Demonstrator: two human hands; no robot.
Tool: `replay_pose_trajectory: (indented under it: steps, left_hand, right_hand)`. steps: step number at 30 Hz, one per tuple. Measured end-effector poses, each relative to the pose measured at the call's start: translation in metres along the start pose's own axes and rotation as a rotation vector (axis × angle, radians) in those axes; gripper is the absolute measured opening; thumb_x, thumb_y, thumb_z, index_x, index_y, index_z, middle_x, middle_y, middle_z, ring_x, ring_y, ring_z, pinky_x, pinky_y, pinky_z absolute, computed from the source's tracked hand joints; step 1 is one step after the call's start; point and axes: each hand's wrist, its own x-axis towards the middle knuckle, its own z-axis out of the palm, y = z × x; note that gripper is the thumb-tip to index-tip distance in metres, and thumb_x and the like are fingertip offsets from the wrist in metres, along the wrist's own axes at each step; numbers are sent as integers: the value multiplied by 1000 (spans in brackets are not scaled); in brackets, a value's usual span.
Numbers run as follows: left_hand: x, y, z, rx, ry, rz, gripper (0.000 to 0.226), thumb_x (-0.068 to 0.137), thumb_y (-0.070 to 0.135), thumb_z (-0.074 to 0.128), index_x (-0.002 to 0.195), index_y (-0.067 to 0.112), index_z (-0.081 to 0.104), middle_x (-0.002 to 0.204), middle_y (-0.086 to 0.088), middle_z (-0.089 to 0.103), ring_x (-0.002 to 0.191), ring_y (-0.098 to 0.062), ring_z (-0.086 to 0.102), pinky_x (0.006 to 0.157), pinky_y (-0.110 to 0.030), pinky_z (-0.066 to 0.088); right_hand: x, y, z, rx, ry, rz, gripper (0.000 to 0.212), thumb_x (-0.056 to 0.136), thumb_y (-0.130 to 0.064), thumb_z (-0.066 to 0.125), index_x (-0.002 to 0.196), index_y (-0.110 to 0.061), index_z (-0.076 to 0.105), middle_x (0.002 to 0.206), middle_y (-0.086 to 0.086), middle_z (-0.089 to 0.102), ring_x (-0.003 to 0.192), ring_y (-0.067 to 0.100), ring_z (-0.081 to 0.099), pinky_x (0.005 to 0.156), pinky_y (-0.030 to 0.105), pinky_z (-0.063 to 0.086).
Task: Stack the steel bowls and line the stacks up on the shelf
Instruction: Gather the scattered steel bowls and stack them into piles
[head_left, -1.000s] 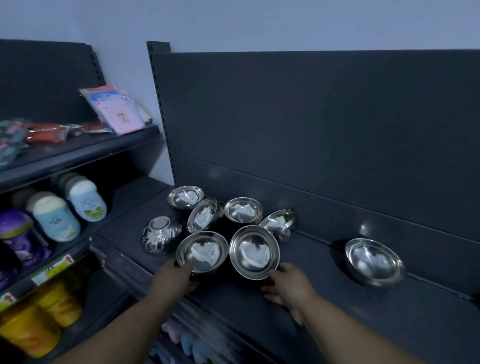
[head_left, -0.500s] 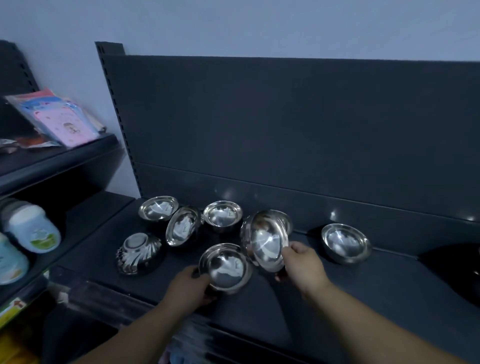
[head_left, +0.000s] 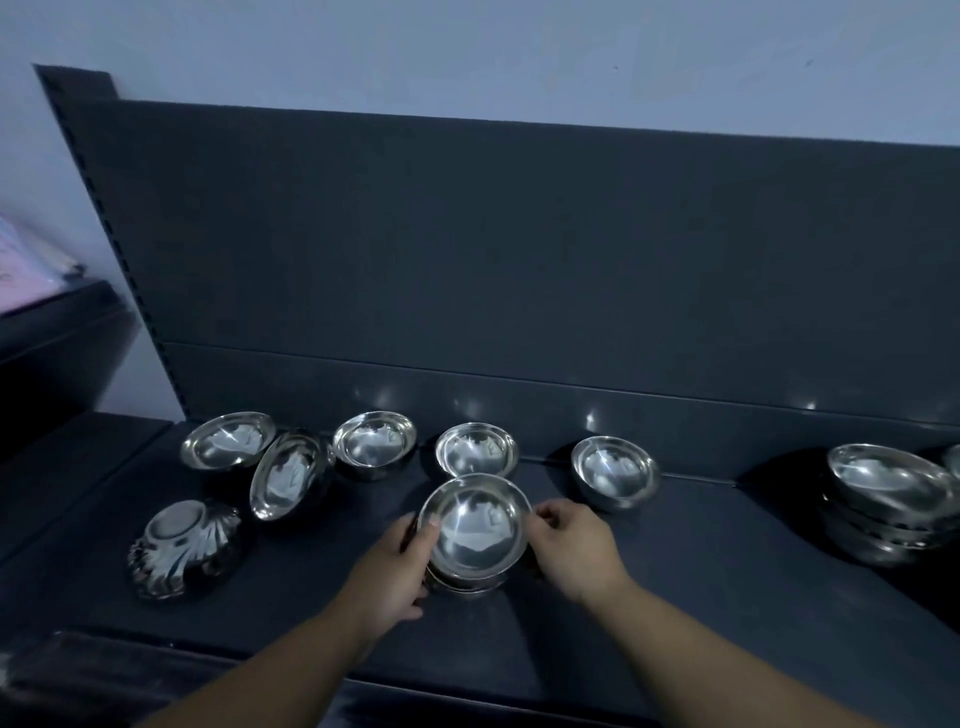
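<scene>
Of the person only two forearms and the hands are in view. The left hand (head_left: 395, 566) and the right hand (head_left: 576, 553) are bare from fingertips to wrists. The left forearm (head_left: 291, 660) and the right forearm (head_left: 717, 654) are bare along all the length that shows. Both forearms are sturdy and narrow slightly toward the wrists. The hands are broad, and the left thumb has a short, rounded nail. The dim light hides finer detail
</scene>
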Motion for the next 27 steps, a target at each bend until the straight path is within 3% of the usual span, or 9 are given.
replay_pose_trajectory:
  steps: [5,8,13,16,20,23,27]
  left_hand:
    - [6,-2,2,21,16,11,42,94,38,51,135,32,44,109,-2,64,89,-25,69,79,-40,60]
    - [14,-7,4,3,33,-3,37,96,27,51,132,28,49,102,-9,67,87,-28,70,77,-41,60]
    - [22,-10,12,-55,83,-11,29,96,25,51,125,27,54,99,-14,68,79,-25,68,72,-37,60]
    - [25,-10,16,-91,109,-16,28,96,27,52,123,27,56,99,-13,68,76,-22,65,64,-29,57]
    - [27,-11,18,-94,112,-7,28,95,31,53,122,29,56,102,-10,69,79,-22,66,64,-27,57]
    - [29,-10,20,-96,123,3,22,96,30,51,117,30,57,101,-8,69,80,-23,66,65,-29,57]
    - [32,-7,21,-110,126,-2,18,97,27,49,111,32,59,100,-9,71,81,-22,67,63,-28,55]
  right_hand:
    - [10,8,4,15,-7,37,19,83,-36,62,75,-19,69,73,-3,73,70,18,71,77,40,60]
    - [21,18,-8,226,30,207,29,90,-41,60,80,-14,64,72,10,69,60,25,67,66,42,61]
    - [43,41,-40,508,143,463,41,93,-46,54,87,-6,54,92,22,65,81,32,66,69,40,58]
    - [54,47,-48,615,137,508,43,93,-49,52,106,-7,50,99,23,62,85,33,65,78,43,55]
    - [62,49,-50,686,103,508,45,99,-30,45,129,4,45,106,25,60,94,35,62,82,42,52]
    - [61,48,-51,690,143,468,38,97,-22,43,122,6,49,98,23,63,84,30,64,74,40,54]
    - [53,29,-51,648,144,353,30,92,-24,49,100,1,61,71,15,62,58,25,60,54,33,52]
